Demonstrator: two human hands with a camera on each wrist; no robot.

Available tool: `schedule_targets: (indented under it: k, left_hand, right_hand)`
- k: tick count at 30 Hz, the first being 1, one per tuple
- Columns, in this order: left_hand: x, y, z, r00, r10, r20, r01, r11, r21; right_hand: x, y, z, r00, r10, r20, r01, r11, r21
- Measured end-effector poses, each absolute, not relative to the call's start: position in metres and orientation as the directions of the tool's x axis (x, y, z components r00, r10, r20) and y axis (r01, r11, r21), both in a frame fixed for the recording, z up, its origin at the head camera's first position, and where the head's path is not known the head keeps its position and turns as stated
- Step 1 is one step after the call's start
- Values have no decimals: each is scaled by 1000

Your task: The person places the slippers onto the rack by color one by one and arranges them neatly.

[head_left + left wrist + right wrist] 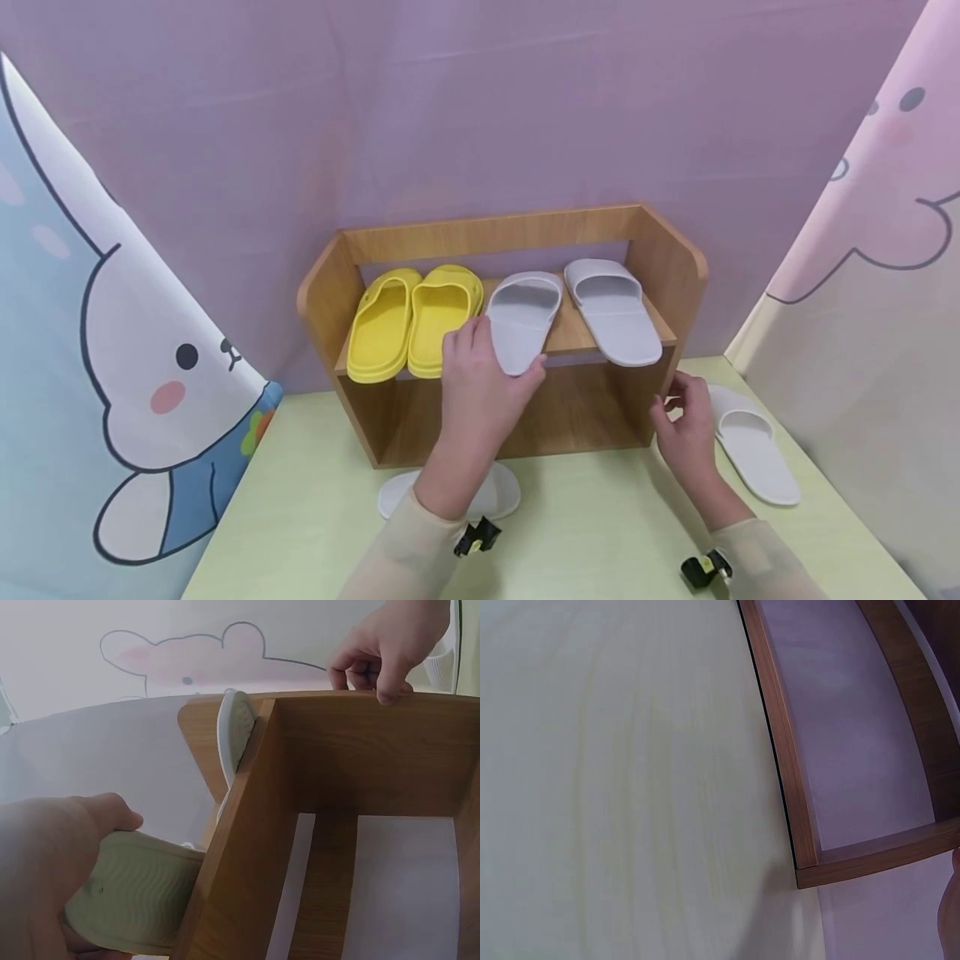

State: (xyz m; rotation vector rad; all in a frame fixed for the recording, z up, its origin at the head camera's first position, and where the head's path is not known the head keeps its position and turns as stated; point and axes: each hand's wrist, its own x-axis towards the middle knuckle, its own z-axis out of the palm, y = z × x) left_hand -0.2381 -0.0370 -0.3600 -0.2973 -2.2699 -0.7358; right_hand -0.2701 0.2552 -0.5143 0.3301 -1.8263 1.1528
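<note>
"How do the hands stand?"

"The left hand (480, 375) is curled around the near end of one white slipper (519, 333), thumb on one side and fingers on the other. The right hand (688, 429) has its fingers bent at the right side panel (669, 275) of a wooden rack (495, 237), the thumb over its front edge."

"Where does the gripped slipper lie, exactly?"

"Directly in the left hand's grasp, at the front of the upper shelf (570, 332). Its near end juts past the shelf edge, and the left wrist view shows its wavy sole."

"Count what the rack bears."

"Four pieces on the upper shelf: two yellow clogs (380, 337) side by side at the left, the gripped slipper beside them, then a second white slipper (613, 310) at the right, apart from it. Below is one lower compartment (577, 408), with wooden panels inside."

"And farther out?"

"On the pale table (285, 508), one white slipper (761, 458) lies beyond the right hand. White footwear (498, 492) also shows on both sides of the left forearm, in front of the rack; one piece or two, I can't tell. Behind hangs a purple curtain (480, 108)."
</note>
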Motion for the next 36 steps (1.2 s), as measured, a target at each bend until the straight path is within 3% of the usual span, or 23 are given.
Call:
schedule_targets:
  k: [20, 36]
  left_hand:
    - [-240, -17, -364, -806, 49, 590, 297, 896, 331]
    - [-239, -20, -365, -828, 135, 544, 410, 809, 422]
  right_hand:
    - [-271, 255, -515, -534, 231, 814, -629, 535, -564]
    - [-269, 254, -513, -528, 230, 817, -639, 527, -561]
